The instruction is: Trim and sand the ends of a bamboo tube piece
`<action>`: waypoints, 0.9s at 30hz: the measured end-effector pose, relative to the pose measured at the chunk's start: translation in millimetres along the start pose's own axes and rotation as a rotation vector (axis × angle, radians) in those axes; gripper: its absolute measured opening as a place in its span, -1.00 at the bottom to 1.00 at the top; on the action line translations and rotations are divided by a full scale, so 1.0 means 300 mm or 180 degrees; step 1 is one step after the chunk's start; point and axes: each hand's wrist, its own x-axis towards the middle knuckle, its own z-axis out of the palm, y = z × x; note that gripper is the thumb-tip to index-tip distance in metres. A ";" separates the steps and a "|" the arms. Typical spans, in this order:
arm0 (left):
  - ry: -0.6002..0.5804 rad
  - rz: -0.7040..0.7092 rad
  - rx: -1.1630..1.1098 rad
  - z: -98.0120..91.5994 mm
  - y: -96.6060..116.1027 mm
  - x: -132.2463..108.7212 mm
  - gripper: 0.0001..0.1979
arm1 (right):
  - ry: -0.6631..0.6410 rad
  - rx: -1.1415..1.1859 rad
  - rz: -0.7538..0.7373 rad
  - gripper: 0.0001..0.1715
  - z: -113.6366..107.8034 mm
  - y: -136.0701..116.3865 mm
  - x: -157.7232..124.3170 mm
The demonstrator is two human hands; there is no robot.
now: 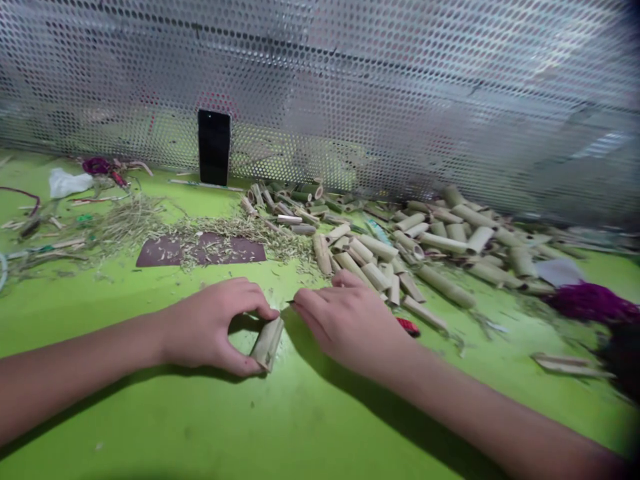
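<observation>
Gripping a short bamboo tube (267,344) w/ thumb & fingers, the left hand (210,327) is clamped on it, low ctr of the frame, over the green table (100,407). The tube lies tilted btwn thumb and fingertips. The right hand (350,327) is open, fingers spread and pointing left, just beside the tube but not on it. Both hands are apart, tho close. A small red thing (407,326) sits just past the right hand. A big heap of bamboo tubes (380,250) fills the mid right. Dry bamboo shavings (130,227) lie mid left, partly on a dark brown sheet (200,250). A black phone (214,147) stands upright at top ctr, by a metal sheet w/ holes (400,87). Purple fluffy stuff (595,303) sits far right.
</observation>
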 end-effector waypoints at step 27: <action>0.0081 0.0176 0.0282 -0.004 0.011 -0.028 -0.61 | 0.0032 -0.0322 -0.0021 -0.66 0.020 0.087 0.005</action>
